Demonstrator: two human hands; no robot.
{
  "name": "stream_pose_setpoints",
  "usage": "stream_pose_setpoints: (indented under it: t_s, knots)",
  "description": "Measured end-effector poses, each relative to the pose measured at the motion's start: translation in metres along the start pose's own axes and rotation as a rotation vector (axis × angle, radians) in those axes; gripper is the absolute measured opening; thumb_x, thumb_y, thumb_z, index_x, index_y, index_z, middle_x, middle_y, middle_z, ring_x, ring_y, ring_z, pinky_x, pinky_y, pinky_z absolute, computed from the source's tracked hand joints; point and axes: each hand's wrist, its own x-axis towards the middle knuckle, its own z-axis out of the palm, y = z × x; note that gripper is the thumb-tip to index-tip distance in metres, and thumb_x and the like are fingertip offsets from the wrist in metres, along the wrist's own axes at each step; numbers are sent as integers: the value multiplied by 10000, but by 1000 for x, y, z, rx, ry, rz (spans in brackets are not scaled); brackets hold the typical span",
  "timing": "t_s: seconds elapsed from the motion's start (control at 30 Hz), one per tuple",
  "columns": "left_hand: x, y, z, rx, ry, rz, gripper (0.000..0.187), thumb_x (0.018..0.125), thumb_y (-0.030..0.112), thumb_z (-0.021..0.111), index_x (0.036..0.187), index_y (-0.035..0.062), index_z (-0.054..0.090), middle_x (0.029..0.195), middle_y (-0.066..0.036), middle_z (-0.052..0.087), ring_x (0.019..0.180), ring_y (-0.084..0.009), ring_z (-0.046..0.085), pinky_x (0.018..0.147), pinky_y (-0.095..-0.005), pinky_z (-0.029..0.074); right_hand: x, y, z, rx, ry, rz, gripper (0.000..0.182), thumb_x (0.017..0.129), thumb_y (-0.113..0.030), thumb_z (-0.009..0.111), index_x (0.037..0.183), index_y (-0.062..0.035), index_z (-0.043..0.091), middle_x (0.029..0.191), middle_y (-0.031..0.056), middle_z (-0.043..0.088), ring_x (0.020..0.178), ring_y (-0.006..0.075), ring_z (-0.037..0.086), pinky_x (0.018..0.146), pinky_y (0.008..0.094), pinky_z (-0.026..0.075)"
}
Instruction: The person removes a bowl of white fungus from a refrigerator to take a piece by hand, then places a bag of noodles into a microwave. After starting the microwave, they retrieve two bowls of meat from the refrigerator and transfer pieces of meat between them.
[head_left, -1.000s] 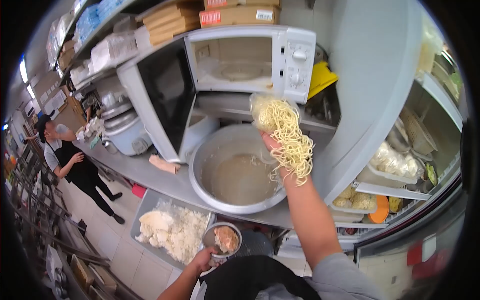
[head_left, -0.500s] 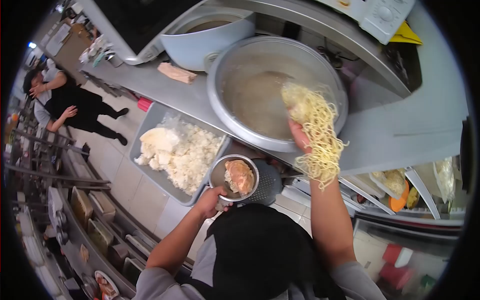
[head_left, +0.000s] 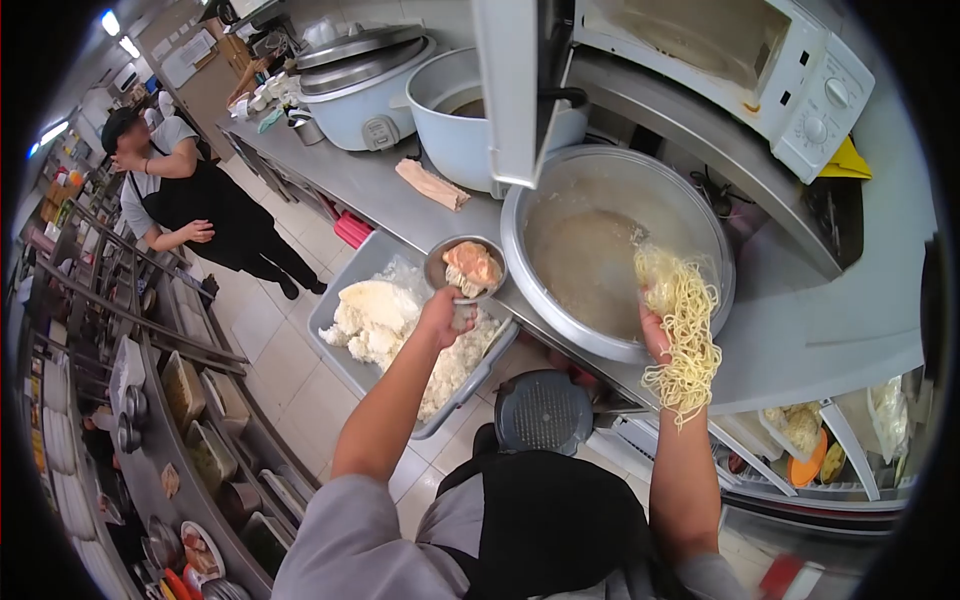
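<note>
A small metal bowl (head_left: 435, 266) is in my left hand (head_left: 445, 318), whose fingers grip its near side. A piece of raw, orange-pink meat (head_left: 474, 265) lies in the bowl. Yellow noodles (head_left: 688, 350) lie across my right hand (head_left: 655, 335) in a tangled bundle, with strands hanging over the wrist; they hide most of its fingers. Some clear plastic seems to cling to the noodles' upper end. Beneath and beside that hand stands a wide metal pot (head_left: 520, 215) of cloudy liquid. Below the bowl is a grey tub (head_left: 345, 290) of cooked rice (head_left: 385, 325).
Blue rice cookers (head_left: 350, 118) stand along the steel counter (head_left: 375, 190), near a folded pink cloth (head_left: 432, 185). An open microwave (head_left: 815, 90) sits on a raised shelf, its door jutting over the counter. A dark stool (head_left: 543, 412) is below. A co-worker (head_left: 215, 220) stands at left.
My left hand has carried the bowl forward, from in front of my body to above the rice tub by the counter edge. The view has shifted; my right hand still holds the noodles by the pot.
</note>
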Motion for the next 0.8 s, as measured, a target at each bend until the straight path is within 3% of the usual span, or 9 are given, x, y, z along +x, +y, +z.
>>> stream_pose_setpoints:
  t_s: [0.07, 0.13, 0.27, 0.37, 0.43, 0.57, 0.63, 0.77, 0.8]
  knots:
    - [21, 14, 11, 24, 9, 16, 210, 840, 212, 496, 979, 59, 535, 793, -101, 589, 620, -204, 576, 500, -327, 485, -10, 4, 10, -343, 6, -7, 501, 993, -320, 417, 1399, -27, 402, 1446, 138, 434, 1332, 289, 408, 1123, 421, 327]
    - [37, 25, 16, 45, 21, 27, 213, 852, 231, 506, 979, 63, 534, 786, -98, 583, 617, -199, 574, 500, -329, 487, -12, 7, 18, -213, 52, -11, 489, 998, -308, 406, 1398, -27, 405, 1450, 136, 430, 1331, 290, 409, 1123, 427, 326]
    - [38, 48, 28, 171, 36, 64, 365, 898, 423, 558, 1007, 79, 508, 763, -67, 556, 632, -179, 572, 502, -309, 471, -9, 9, 12, -135, 124, -13, 480, 1000, -295, 402, 1397, -25, 407, 1443, 137, 437, 1324, 291, 419, 1113, 431, 341]
    - [32, 51, 26, 175, 103, 99, 429, 893, 446, 570, 1067, 60, 497, 795, -75, 558, 614, -188, 569, 540, -328, 507, -1, 6, -6, -435, -48, -44, 466, 1001, -284, 398, 1386, -22, 422, 1427, 138, 455, 1317, 290, 427, 1108, 435, 348]
    - [26, 38, 26, -11, 161, 159, 439, 897, 407, 556, 1124, 37, 486, 888, -104, 555, 715, -230, 591, 642, -384, 557, -2, 6, 4, 8, 125, -21, 392, 1004, -253, 393, 1307, -33, 513, 1350, 124, 539, 1245, 302, 500, 1043, 461, 407]
    - [30, 18, 32, -118, 75, 160, 412, 883, 296, 553, 1170, 11, 474, 995, -139, 536, 850, -277, 585, 739, -441, 569, -9, 12, 19, -84, 162, -32, 442, 998, -276, 403, 1354, -20, 459, 1399, 140, 486, 1295, 285, 451, 1100, 438, 356]
    - [40, 9, 34, 39, 2, 186, 351, 851, 190, 540, 1139, -6, 501, 1108, -163, 519, 975, -300, 561, 769, -463, 567, -10, 12, 20, -118, 134, -45, 443, 996, -277, 409, 1358, -27, 458, 1404, 136, 483, 1295, 285, 451, 1098, 437, 358]
    - [43, 8, 53, 352, 35, 281, 280, 828, 132, 540, 1067, -14, 544, 1050, -148, 567, 932, -308, 588, 752, -439, 564, 7, 10, -13, 19, 179, -52, 443, 996, -283, 408, 1356, -29, 461, 1411, 134, 478, 1303, 290, 442, 1100, 442, 351]
    - [58, 6, 51, 548, 84, 336, 286, 819, 125, 548, 1064, -23, 558, 1027, -158, 597, 930, -319, 601, 764, -432, 555, 23, 9, -49, -540, 24, -219, 435, 998, -279, 407, 1353, -33, 465, 1412, 134, 476, 1303, 294, 441, 1101, 449, 348]
